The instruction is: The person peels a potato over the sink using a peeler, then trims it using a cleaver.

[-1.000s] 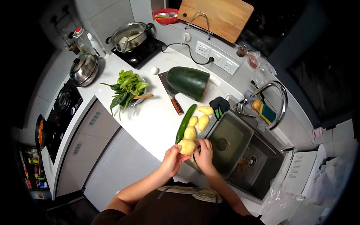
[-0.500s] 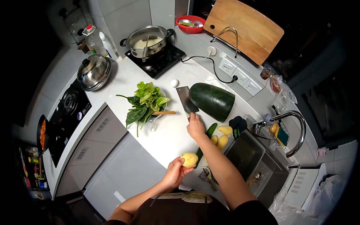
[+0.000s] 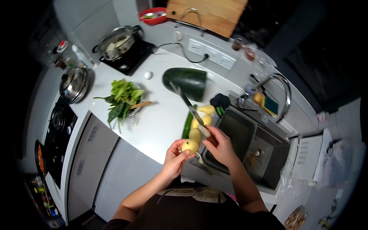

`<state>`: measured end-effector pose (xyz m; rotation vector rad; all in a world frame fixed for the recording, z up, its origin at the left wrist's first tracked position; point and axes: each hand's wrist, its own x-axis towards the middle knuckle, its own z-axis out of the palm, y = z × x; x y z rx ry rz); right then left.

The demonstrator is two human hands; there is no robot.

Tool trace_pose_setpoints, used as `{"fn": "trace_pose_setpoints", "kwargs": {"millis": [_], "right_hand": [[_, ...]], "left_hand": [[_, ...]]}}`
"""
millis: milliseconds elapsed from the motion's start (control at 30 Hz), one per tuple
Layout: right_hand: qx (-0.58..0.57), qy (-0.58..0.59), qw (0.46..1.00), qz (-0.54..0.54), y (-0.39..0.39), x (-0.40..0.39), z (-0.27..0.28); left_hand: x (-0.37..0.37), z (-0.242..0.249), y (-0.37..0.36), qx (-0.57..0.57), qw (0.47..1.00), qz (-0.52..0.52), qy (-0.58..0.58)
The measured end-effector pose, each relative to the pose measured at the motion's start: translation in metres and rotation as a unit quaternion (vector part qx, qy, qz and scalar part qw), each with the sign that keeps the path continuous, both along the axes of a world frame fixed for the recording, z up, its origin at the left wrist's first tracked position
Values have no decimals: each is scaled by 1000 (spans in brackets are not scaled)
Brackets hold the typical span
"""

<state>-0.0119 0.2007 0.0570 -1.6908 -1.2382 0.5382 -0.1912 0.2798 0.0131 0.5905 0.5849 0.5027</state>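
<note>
My left hand (image 3: 174,158) grips a peeled potato (image 3: 190,145) at the counter's front edge, fingers wrapped round its side. My right hand (image 3: 221,146) is closed on the pale handle of a kitchen cleaver (image 3: 186,102). The cleaver is raised, its blade seen nearly edge-on and pointing away from me toward the winter melon (image 3: 184,79). Just beyond the potato in my hand lie several more yellow potatoes (image 3: 207,109), partly behind the cleaver. A green cucumber (image 3: 188,123) rests beside them on the left.
At right is a sink (image 3: 264,161) with a dark basin (image 3: 234,136) and a curved faucet (image 3: 285,92). Leafy greens (image 3: 123,96) with chopsticks (image 3: 142,104) sit on the left. Behind stand an egg (image 3: 148,75) and a pot (image 3: 117,43) on a black cooktop (image 3: 132,63).
My right hand has lifted the cleaver off the counter and brought it back beside the potato in my left hand. The camera view has shifted toward the right.
</note>
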Motion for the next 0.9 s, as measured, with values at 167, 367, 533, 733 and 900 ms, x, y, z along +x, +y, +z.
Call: {"fn": "trace_pose_setpoints", "kwargs": {"millis": [167,367,533,733,900], "right_hand": [[31,190,970,-151,-120,4,34],[85,278,920,-263,-219,1,54],[162,277,898,-302,-272,6,51],[191,280,878,-339,-320,16,50],[231,271,874,-331,-339,22,48]], "left_hand": [[43,1,-57,67,995,-61,-38],[98,29,-147,53,990,-123,-46],[134,49,-217,87,979,-157,-98],[155,53,-269,135,972,-161,-106],[163,56,-290,156,971,-151,-105]]}}
